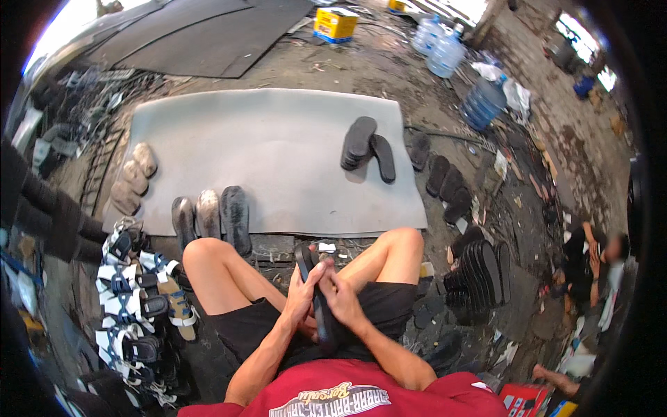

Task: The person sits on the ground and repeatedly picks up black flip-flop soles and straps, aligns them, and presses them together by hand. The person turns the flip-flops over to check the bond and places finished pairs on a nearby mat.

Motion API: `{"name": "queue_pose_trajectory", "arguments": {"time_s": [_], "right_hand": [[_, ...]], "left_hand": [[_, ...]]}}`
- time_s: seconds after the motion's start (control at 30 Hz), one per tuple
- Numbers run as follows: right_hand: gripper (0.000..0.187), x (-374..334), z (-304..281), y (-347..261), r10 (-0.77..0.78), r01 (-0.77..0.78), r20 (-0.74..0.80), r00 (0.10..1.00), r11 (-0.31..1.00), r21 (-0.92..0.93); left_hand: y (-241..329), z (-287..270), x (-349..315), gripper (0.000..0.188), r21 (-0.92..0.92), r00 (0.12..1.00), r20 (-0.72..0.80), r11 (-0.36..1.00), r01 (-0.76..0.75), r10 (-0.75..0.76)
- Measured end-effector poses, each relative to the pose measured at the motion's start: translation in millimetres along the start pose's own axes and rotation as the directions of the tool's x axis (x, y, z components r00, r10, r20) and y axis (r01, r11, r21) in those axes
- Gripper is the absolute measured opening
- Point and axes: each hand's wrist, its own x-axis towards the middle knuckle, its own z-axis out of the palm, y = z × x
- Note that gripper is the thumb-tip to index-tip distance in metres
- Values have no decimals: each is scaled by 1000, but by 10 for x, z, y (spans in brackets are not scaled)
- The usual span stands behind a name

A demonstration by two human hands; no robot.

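Over my lap I hold a black shoe sole (305,258) on edge, pointing away from me. My left hand (299,297) is closed around its left side. My right hand (340,299) presses against its right side, fingers bent; whether it pinches anything else is hidden. Ahead lies a pale grey mat (292,160). At its near left edge rest two dark, worn sole-shaped pieces, one a scuffed black piece (235,217), with a paler foot-shaped form (208,212) between them. A stack of black soles (359,139) stands on the mat's right side, with a single sole (383,158) leaning by it.
Several tan foot-shaped forms (136,176) lie at the mat's left. White-and-blue strapped sandals (135,299) pile up left of me. On the right are more black soles (479,274), large water bottles (484,103) and another person (587,260). Dark sheets (201,35) and a yellow box (335,26) lie farther off.
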Motion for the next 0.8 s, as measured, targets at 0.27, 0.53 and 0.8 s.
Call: {"name": "queue_pose_trajectory", "arguments": {"time_s": [0.27,0.53,0.8], "right_hand": [[43,-614,-552,335,155,-272,353,923,911,311],[42,-502,-873,172,102,-319,317,943,555,768],[65,-216,-742,263,29,-437,438,898,158,885]], "left_hand": [[-110,-29,-338,54,-31,980,-122,988,152,-155],[-103,-312,-319,59,-339,995,-95,941,5,-39],[312,-318,-289,54,-711,1000,2,704,6,-7]]}}
